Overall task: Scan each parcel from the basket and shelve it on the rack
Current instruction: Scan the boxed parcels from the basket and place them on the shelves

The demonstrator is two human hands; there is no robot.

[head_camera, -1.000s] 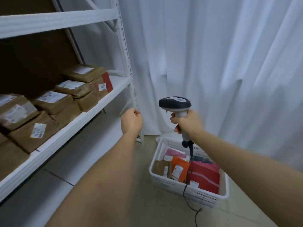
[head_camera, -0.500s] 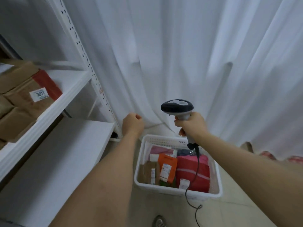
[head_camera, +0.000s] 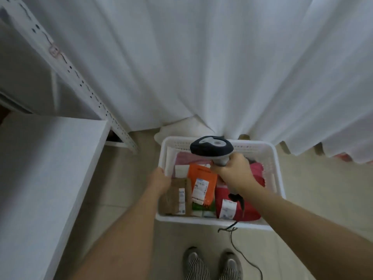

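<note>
**Hands reaching into the parcel basket**

Scanner [head_camera: 211, 148] is sitting in our right hand [head_camera: 234, 172], whose fingers are curling round its grey handle, with the dark head hanging over the far half of the white basket [head_camera: 270, 158]. Our left hand [head_camera: 160, 179] is dipping over the basket's left rim, touching or nearly touching the brown parcel [head_camera: 175, 197]; its fingers are turned away from us, so we cannot tell whether they are gripping anything yet.

We are judging the risks from here. The scanner's black cable [head_camera: 242, 253] is trailing across the parcels, over the near rim and onto the floor beside our two shoes [head_camera: 212, 263], so lifting a parcel could be snagging it, or a step could be catching it. The parcels are packed tight and overlapping, so pulling one could be dragging a neighbour out.

We are counting one scanner, one basket, and at least four parcels: brown, orange [head_camera: 201, 181], red [head_camera: 238, 209] and a pink one [head_camera: 183, 158] behind, with others possibly hidden beneath. The rack's [head_camera: 80, 81] perforated upright and one bare white shelf [head_camera: 46, 168] are standing to our left, apart from the basket.
</note>
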